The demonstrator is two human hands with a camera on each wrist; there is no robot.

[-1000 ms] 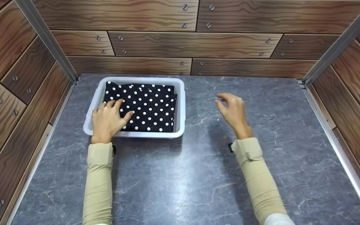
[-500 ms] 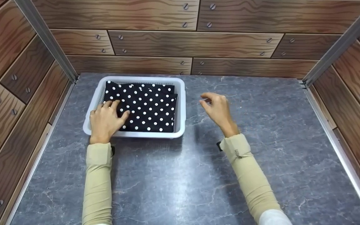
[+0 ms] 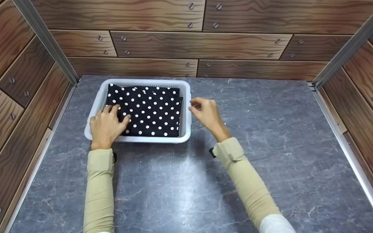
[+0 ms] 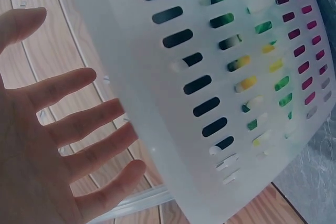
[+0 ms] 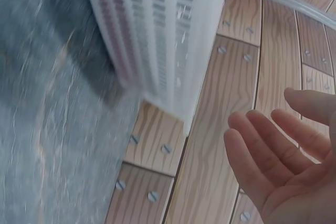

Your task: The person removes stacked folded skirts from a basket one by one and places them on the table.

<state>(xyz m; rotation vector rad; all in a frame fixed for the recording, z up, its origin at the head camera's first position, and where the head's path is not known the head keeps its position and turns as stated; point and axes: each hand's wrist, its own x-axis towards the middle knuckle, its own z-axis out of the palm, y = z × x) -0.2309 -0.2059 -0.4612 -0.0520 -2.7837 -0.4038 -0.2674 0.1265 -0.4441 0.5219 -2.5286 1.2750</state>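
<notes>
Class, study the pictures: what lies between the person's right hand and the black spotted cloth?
The right rim of the white basket lies between the right hand and the black spotted cloth, as the head view shows.

The grey table (image 3: 290,145) (veined in paler lines, like marble) carries a white plastic basket (image 3: 151,139), set near its far left corner, one long side close to the back edge.

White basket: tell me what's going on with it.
A person's left hand is over the left side of the white basket, which holds black cloth with white dots; whether that hand touches anything is unclear. The right hand is beside the basket's right rim, loosely bent and not gripping it. The basket sits on the grey table.
</notes>
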